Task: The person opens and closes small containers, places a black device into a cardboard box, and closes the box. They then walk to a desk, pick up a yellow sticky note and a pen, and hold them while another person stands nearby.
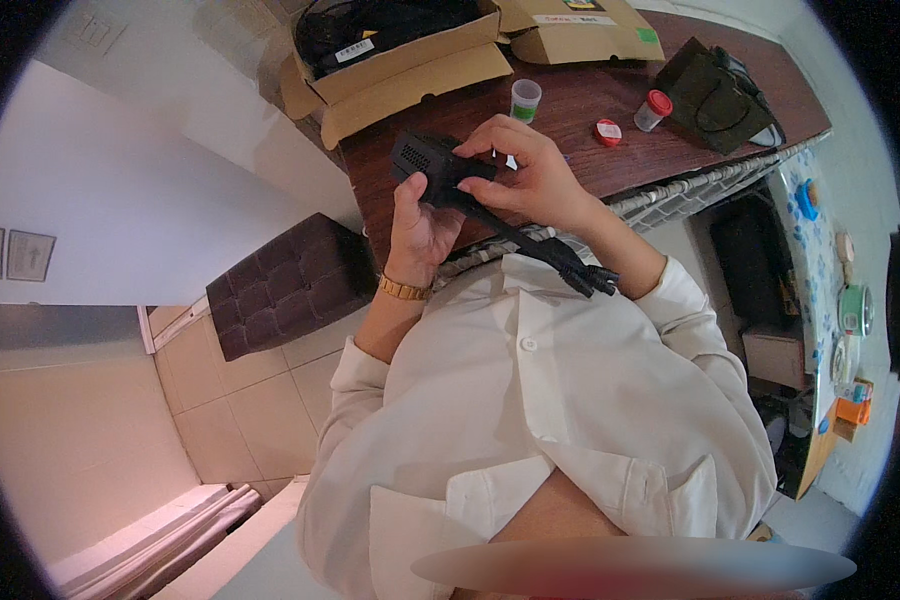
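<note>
A black electronic device (418, 159) with a perforated grille is held over the near left part of the table. My left hand (422, 225) grips it from below, thumb pressed on its near side; a gold-coloured watch band (405, 288) circles that wrist. On the device's right side, my right hand (529, 169) pinches a dark part between thumb and fingers. Whether that part is separate from the body I cannot tell. From the device a bundled black cable (514, 238) runs down to several connectors (592, 281) in front of my white shirt.
Behind my hands, the dark wooden table (581, 90) carries an open cardboard box (412, 71) of black items, a plastic cup (525, 100), a red lid (608, 133), a red-capped container (653, 110) and a dark paper bag (709, 97). A tufted brown ottoman (289, 289) stands left.
</note>
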{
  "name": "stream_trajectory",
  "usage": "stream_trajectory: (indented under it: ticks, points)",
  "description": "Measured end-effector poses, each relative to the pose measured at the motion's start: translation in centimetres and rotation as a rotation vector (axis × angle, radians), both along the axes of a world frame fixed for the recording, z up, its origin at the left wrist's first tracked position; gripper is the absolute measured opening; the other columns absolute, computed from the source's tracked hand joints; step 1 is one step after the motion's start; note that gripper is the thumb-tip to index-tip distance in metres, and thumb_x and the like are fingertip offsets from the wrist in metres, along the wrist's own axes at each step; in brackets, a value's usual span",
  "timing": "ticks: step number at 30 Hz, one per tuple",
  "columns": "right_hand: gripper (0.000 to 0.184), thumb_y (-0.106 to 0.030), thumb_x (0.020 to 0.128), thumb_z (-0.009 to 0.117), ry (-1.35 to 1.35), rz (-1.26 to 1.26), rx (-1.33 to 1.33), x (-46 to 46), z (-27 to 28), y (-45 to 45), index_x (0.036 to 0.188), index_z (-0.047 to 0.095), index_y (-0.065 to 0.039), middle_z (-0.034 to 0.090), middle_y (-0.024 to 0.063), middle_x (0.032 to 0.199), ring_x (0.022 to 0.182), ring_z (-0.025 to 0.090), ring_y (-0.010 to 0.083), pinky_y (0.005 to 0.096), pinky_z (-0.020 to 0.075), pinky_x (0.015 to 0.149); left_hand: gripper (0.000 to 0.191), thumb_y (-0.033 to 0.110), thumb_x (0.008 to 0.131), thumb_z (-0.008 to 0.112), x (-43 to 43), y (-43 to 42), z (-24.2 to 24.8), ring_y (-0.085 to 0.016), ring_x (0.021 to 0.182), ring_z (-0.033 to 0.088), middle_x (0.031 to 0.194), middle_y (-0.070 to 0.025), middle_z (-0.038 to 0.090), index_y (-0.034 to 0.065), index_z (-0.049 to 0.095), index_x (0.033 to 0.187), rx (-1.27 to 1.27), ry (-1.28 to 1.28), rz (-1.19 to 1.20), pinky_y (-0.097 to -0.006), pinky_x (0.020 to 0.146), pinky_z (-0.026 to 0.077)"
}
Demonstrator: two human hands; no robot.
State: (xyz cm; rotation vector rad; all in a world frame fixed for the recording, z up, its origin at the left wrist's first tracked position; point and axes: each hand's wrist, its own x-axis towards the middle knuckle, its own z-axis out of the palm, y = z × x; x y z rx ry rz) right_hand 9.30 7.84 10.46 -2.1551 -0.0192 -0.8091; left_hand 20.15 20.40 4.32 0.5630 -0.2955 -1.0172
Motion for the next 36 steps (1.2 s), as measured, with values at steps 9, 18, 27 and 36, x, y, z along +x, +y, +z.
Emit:
stream_trajectory:
  ticks: [9, 18, 27, 36]
  points:
    - [0.030, -0.012, 0.070, 0.075, -0.047, -0.024, -0.015, -0.1, -0.2, 0.5, 0.096, 0.065, -0.004, 0.059, 0.0104, 0.091, 0.090, 0.059, 0.0267, 0.0342, 0.0490, 0.078, 0.056, 0.032, 0.080, 0.063, 0.1, 0.1, -0.7, -0.025, 0.107, 0.055, 0.117, -0.0100, 0.054, 0.0042, 0.043, 0.124, -0.112, -0.026, -0.003, -0.0422, 0.096, 0.045]
    - [0.029, -0.013, 0.071, 0.075, -0.018, 0.001, -0.005, -0.2, 0.0, 0.2, 0.097, 0.065, -0.004, 0.059, 0.0095, 0.091, 0.088, 0.059, 0.0268, 0.0338, 0.0490, 0.077, 0.058, 0.036, 0.079, 0.062, -0.1, 0.1, -0.5, -0.026, 0.108, 0.055, 0.117, -0.0101, 0.054, 0.0047, 0.044, 0.125, -0.042, 0.040, -0.034, -0.0412, 0.096, 0.045]
    - [0.022, -0.014, 0.086, 0.065, -0.013, -0.098, 0.264, -1.0, -1.9, -1.6, 0.105, 0.064, -0.004, 0.064, 0.0059, 0.093, 0.082, 0.057, 0.0104, 0.0242, 0.0453, 0.070, 0.053, 0.049, 0.083, 0.053, 1.4, -0.1, -0.1, -0.031, 0.105, 0.055, 0.114, -0.0135, 0.058, 0.0124, 0.051, 0.121, -0.060, 0.110, 0.032, -0.0472, 0.078, 0.049]
    - [0.021, -0.003, 0.090, 0.055, 0.178, -0.059, 0.380, -2.7, -2.9, -1.9, 0.110, 0.058, 0.002, 0.059, 0.0060, 0.104, 0.097, 0.056, 0.0115, 0.0252, 0.0452, 0.084, 0.078, 0.045, 0.069, 0.067, 4.9, -0.3, -0.3, -0.037, 0.115, 0.048, 0.134, -0.0186, 0.042, 0.0119, 0.040, 0.134, -0.394, 0.299, -0.239, -0.0513, 0.088, 0.044]
